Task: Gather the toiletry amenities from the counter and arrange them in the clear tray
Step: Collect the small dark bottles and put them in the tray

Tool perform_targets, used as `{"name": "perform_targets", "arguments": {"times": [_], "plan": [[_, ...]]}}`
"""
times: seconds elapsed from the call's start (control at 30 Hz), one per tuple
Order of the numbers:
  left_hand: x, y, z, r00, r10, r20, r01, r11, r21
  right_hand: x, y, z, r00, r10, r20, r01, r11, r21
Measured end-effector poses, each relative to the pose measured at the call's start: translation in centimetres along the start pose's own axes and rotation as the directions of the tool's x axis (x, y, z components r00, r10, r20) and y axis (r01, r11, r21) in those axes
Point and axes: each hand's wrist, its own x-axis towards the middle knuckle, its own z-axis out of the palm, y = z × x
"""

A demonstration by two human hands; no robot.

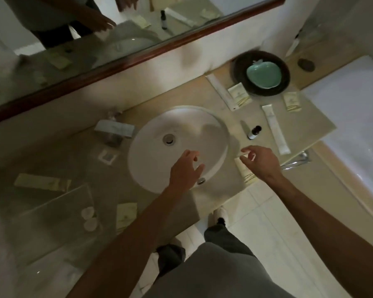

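Note:
The clear tray (58, 203) lies on the counter at the lower left, with two small round white items (88, 218) at its right end. Pale amenity boxes lie around it: a long one (42, 182) behind it and another (126, 215) to its right. Right of the sink lie two white tubes (276, 129), a small dark-capped bottle (254, 132) and square sachets (239, 95). My left hand (186, 169) hovers open over the sink's front. My right hand (261, 161) is open above a pale packet (247, 175) at the counter edge, fingers apart.
A round white sink (213, 125) fills the counter's middle. A dark round plate (285, 72) holding a green apple-shaped dish stands at the back right. A tissue box (114, 126) sits left of the sink. A bathtub (353, 117) is at the right, a mirror above.

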Motion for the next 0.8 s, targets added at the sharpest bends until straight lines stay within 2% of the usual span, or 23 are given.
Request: {"name": "perform_targets", "arguments": {"times": [0.1,0.2,0.4,0.5,0.57,0.7,0.8], "plan": [[4.2,5.3,4.7,1.0,-0.009,0.025,0.011,0.998,-0.068,4.2,3.7,-1.8,0.981,0.16,-0.107,-0.156,0.987,0.045],[7.6,8.7,8.7,0.997,-0.056,0.055,0.062,0.992,-0.113,9.0,6.2,-2.3,0.978,0.196,-0.07,-0.195,0.981,0.018],[13.2,10.9,14.8,0.989,-0.108,0.105,0.113,0.993,-0.045,13.6,7.3,-1.3,0.999,0.047,0.013,-0.047,0.998,0.033],[15.3,11.6,16.9,0.987,-0.134,0.084,0.136,0.99,-0.029,14.4,8.3,-0.4,0.998,-0.053,0.018,0.051,0.996,0.067],[15.5,11.7,17.2,0.986,-0.155,0.062,0.156,0.988,-0.014,14.3,8.4,0.0,0.998,-0.064,0.011,0.062,0.994,0.088],[11.6,11.0,14.5,0.978,-0.209,0.005,0.209,0.978,-0.008,11.2,6.5,0.8,0.988,-0.142,0.054,0.13,0.976,0.177],[4.8,8.7,11.1,0.956,-0.283,-0.073,0.282,0.959,-0.034,6.2,3.0,2.5,0.948,-0.279,0.154,0.249,0.95,0.191]]}}
